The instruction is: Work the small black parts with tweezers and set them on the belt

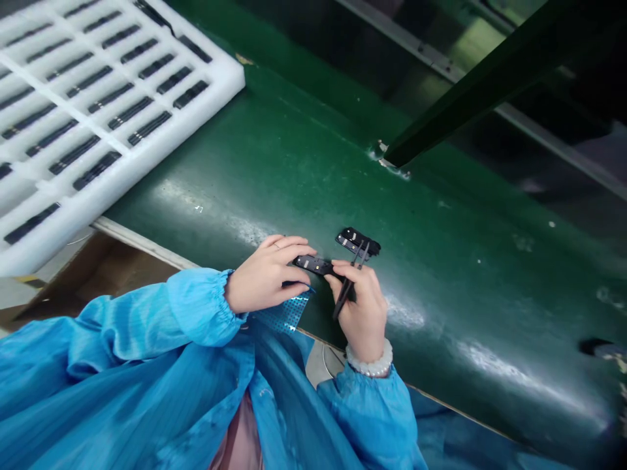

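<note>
A small black electronic part (313, 264), long and narrow, lies between my two hands near the table's front edge. My left hand (272, 273) is closed at its left end, with the thumb bent beneath the fingers. Under that thumb hangs a blue sheet with a dotted pattern (284, 314), partly covered by the hand. Black tweezers (344, 295) are held in my right hand (363, 307), tips pointing away from me. Its thumb and index finger also pinch the right end of the part. Just beyond the tweezer tips, more such black parts (355, 240) rest in a small pile.
At the far left, a white foam tray (161, 149) holds many black parts in its slots. A dark green post (416, 137) rises from the green table (274, 170) at the back. Below the table's left edge is a cardboard box (105, 271). A dark object (600, 347) lies far right.
</note>
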`<state>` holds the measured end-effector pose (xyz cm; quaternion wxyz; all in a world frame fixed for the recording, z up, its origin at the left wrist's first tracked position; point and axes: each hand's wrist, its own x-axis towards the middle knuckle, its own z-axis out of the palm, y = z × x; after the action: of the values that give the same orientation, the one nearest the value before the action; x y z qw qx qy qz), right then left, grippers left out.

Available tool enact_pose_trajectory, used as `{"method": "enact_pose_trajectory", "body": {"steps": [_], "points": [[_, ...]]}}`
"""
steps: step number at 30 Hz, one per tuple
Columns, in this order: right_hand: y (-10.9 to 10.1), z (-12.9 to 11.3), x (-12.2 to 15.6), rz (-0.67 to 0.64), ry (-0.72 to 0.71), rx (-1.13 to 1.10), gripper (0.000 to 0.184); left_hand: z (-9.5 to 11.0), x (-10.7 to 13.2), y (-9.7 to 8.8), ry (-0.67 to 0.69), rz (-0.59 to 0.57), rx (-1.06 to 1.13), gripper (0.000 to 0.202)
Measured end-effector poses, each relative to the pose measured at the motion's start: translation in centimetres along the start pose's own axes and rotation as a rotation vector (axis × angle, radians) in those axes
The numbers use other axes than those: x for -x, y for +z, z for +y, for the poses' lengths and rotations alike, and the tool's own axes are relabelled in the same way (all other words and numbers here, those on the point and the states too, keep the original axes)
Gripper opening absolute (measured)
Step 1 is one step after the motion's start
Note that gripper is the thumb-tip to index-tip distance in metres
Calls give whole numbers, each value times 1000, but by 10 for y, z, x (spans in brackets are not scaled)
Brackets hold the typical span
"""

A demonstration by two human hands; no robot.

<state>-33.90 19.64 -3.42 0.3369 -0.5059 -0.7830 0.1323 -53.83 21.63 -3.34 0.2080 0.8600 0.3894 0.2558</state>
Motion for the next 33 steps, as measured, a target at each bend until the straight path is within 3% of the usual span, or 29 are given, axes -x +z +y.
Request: {"method": "enact_pose_trajectory", "body": {"steps": [5,9,14,17,20,25,29,33], "points": [[-17,8,-1,102,-64,85,21,-4,-1,0,-39,13,-2,20],[-31,41,-14,249,90,199,19,-4,-1,-1,-18,29,13,22],[-30,67,-28,156,219,141,20,-1,-1,-6,60,72,68,19],[-30,50,-21,283,229,22,22,4,3,-8,80,75,185,18],[-28,20,-4,478,343,-266,25,9,6,-7,-10,18,321,21],[-11,-21,29,363,578,-694,22,12,4,-4,-153,-77,357,21],[1,-31,43,262,688,-782,15,12,2,-3,-189,-59,341,16],[5,-36,43,327,703,-822,5,13,3,-2,-208,-37,343,10]]}}
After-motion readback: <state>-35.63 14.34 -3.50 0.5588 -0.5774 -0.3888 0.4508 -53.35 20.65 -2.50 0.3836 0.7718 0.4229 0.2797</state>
